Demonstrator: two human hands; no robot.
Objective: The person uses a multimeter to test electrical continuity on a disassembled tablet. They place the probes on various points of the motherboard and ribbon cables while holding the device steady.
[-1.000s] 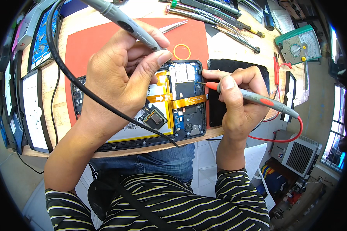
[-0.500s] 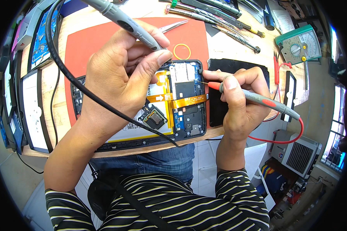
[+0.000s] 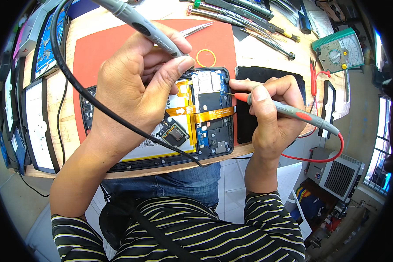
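Note:
An opened tablet (image 3: 209, 139) lies on an orange-red mat (image 3: 89, 52), its battery (image 3: 137, 150), circuit board and orange ribbon cable (image 3: 216, 115) bare. My left hand (image 3: 131, 87) is closed around a grey test probe (image 3: 150, 35) with a black cable; its tip is hidden by my fingers near the board's top. In my right hand (image 3: 270, 113) is a grey-and-red test probe (image 3: 297, 113) with a red cable. Its thin metal tip points left onto the board's right part; whether it touches I cannot tell. A small camera-like module (image 3: 177, 134) rests over the battery.
Behind the mat lie tweezers (image 3: 196, 29) and several screwdrivers (image 3: 249, 24). A yellow rubber band (image 3: 206, 58) lies above the tablet. Right of it are a black panel (image 3: 249, 126) and a green analog multimeter (image 3: 336, 54). A white-and-black panel (image 3: 37, 126) stands at left.
My right hand and the red probe have shifted very slightly. The left hand and the tablet look the same as before.

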